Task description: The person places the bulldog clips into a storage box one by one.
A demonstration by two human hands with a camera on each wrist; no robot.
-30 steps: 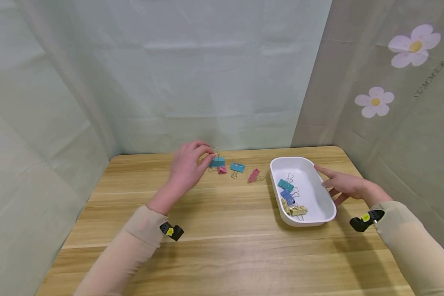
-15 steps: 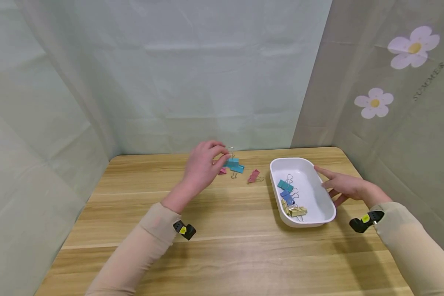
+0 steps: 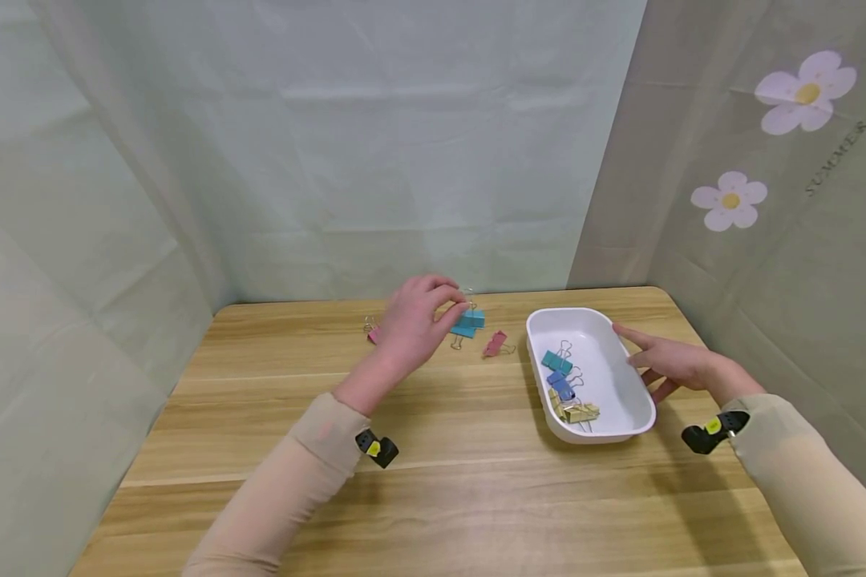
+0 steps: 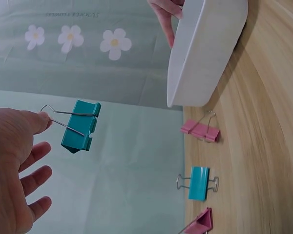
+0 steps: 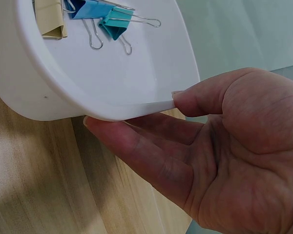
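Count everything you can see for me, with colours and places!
Held clip: 1, teal, in left hand
Other teal clips: 2, teal, one on table, one in tray
Pink clips: at least 3, pink, on table
Blue clips: count unclear, blue, in tray
Yellow clips: at least 2, yellow, in tray
Tray: 1, white, on table
Table: 1, wood-brown, below tray
Flowers: at least 3, white-yellow, on backdrop
Backdrop: pale green-grey, around table
Sleeves: 2, beige, on arms
Hands: 2, bare, left pinching clip, right hand gripping tray

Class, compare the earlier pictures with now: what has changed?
The left hand, pinching a teal clip by its handle, has moved right toward the white tray, uncovering a pink clip. Nothing was grasped or released. The right hand, holding the tray's rim, and the clips inside stayed put.
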